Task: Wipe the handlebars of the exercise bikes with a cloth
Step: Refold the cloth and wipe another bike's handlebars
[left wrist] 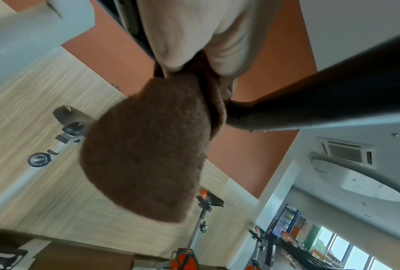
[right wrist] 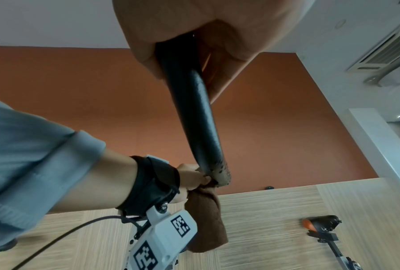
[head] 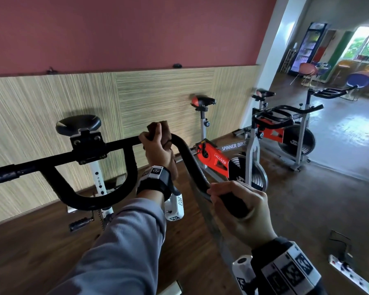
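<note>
A black handlebar (head: 115,143) runs across the near exercise bike, with a curved right arm (right wrist: 195,117) coming toward me. My left hand (head: 156,145) grips a brown cloth (head: 159,129) wrapped round the bar at the top of that bend. From the fist a flap of the cloth (left wrist: 148,151) hangs down. Lower down, my right hand (head: 239,206) is curled round the padded end grip (head: 233,202) of the same arm. Where the cloth (right wrist: 206,219) meets the bar, the foam looks worn and pale.
Two orange and grey spinner bikes (head: 228,154) stand to the right along the wood-panelled wall (head: 158,96). A white power strip (head: 349,273) lies on the floor at the lower right. Behind them the room opens toward chairs (head: 358,81) and a drinks fridge (head: 309,45).
</note>
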